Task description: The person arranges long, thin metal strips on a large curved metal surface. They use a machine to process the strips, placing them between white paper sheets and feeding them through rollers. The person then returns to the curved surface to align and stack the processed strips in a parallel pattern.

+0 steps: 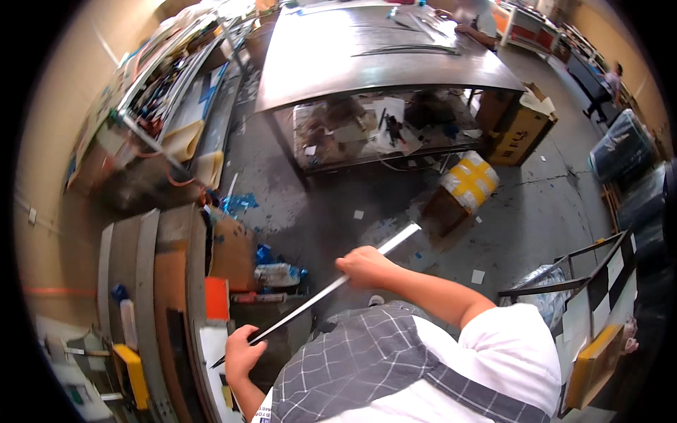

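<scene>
A long, narrow, white strip (pixel 310 303) slants across in front of my body, from low on the left up to the right. My right hand (pixel 368 268) is closed around it past its middle, and the wide pale end sticks out beyond the fist. Near the lower end, my left hand (pixel 242 354) holds the strip between thumb and fingers, with a thin dark tip showing past the hand. The strip's exact kind cannot be made out.
A metal-topped table (pixel 317 67) stands ahead, with long thin strips on it and a person at its far right. A stool (pixel 446 211) with a yellow-taped top is nearer. Stacked boards (pixel 148 282) and a plastic bottle (pixel 277 275) lie left; a dark frame (pixel 546 287) leans right.
</scene>
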Action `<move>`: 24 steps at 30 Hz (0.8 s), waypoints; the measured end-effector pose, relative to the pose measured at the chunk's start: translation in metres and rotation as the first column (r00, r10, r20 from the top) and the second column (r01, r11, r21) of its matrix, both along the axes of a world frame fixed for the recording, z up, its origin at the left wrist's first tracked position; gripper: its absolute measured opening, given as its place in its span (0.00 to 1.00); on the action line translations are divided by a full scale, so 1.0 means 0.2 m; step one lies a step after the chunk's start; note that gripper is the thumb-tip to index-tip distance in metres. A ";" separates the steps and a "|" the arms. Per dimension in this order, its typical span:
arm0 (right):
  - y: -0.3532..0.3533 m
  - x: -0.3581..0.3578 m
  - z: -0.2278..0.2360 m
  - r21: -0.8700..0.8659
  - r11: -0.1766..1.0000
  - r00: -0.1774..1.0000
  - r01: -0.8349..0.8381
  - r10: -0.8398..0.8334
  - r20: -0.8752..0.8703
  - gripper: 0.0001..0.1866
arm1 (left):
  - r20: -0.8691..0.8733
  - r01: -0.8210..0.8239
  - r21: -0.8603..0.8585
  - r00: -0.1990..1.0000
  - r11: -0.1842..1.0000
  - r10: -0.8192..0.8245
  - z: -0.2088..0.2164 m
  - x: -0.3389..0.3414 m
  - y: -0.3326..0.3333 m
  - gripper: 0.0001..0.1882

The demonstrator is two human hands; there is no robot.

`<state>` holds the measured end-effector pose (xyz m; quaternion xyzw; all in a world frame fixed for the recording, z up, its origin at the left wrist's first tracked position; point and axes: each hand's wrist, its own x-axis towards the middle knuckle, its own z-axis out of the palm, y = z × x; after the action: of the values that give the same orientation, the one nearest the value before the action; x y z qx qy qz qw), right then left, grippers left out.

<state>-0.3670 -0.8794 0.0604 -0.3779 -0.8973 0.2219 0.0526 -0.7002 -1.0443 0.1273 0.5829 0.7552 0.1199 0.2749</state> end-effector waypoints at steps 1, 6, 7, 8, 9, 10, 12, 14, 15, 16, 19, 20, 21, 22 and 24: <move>0.04 0.12 -0.05 -0.025 0.998 0.998 0.063 -0.063 0.009 0.09 | 0.007 0.067 0.020 0.998 0.998 -0.067 -0.05 0.07 0.15 0.16; 0.26 0.58 -0.17 -0.086 0.953 0.952 0.291 -0.279 0.129 0.10 | 0.089 0.315 -0.048 0.946 0.948 -0.310 -0.25 0.36 0.81 0.17; 0.31 0.65 -0.20 -0.113 0.936 0.938 0.334 -0.319 0.133 0.11 | 0.084 0.344 -0.051 0.937 0.938 -0.339 -0.31 0.41 0.94 0.17; 0.37 0.72 -0.21 -0.140 0.916 0.923 0.377 -0.358 0.140 0.12 | 0.081 0.371 -0.056 0.927 0.927 -0.366 -0.35 0.48 1.06 0.17; 0.43 0.78 -0.25 -0.157 0.905 0.917 0.395 -0.381 0.115 0.13 | 0.065 0.398 -0.071 0.917 0.915 -0.394 -0.37 0.54 1.19 0.17; 0.51 0.84 -0.27 -0.169 0.901 0.917 0.399 -0.387 0.101 0.14 | 0.051 0.429 -0.087 0.903 0.899 -0.426 -0.40 0.61 1.33 0.17; 0.70 0.95 -0.25 -0.184 0.889 0.908 0.418 -0.407 0.098 0.14 | 0.057 0.465 -0.114 0.885 0.878 -0.462 -0.45 0.71 1.59 0.17; 0.92 1.03 -0.27 -0.158 0.884 0.898 0.440 -0.431 0.087 0.13 | 0.093 0.497 -0.126 0.868 0.859 -0.488 -0.47 0.80 1.87 0.17; 1.04 1.07 -0.26 -0.141 0.882 0.893 0.450 -0.442 0.083 0.13 | 0.129 0.502 -0.163 0.864 0.849 -0.487 -0.45 0.84 2.01 0.18; 1.18 1.11 -0.24 -0.086 0.891 0.895 0.446 -0.440 0.080 0.12 | 0.137 0.527 -0.110 0.848 0.843 -0.513 -0.45 0.87 2.16 0.18; 1.61 1.24 -0.15 0.047 0.899 0.893 0.436 -0.439 0.104 0.10 | 0.148 0.588 0.009 0.799 0.809 -0.582 -0.39 1.00 2.58 0.18; 1.80 1.27 -0.10 0.089 0.900 0.894 0.426 -0.434 0.112 0.10 | 0.140 0.586 0.092 0.793 0.805 -0.593 -0.35 1.01 2.71 0.16; 1.99 1.29 -0.01 0.200 0.896 0.900 0.396 -0.422 0.108 0.10 | 0.109 0.572 0.215 0.792 0.792 -0.601 -0.32 1.03 2.85 0.16; 2.21 1.30 0.09 0.241 0.896 0.903 0.374 -0.411 0.127 0.10 | 0.075 0.553 0.327 0.793 0.766 -0.605 -0.29 1.06 2.99 0.15; 2.59 1.31 0.30 0.446 0.800 0.898 0.402 -0.440 -0.021 0.18 | -0.007 0.454 0.515 0.850 0.727 -0.526 -0.23 1.12 3.27 0.14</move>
<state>-0.1045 -0.3616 0.1196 -0.5548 -0.8187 -0.0196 0.1469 -0.4766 -0.3909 0.0812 0.8023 0.4955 0.2741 0.1888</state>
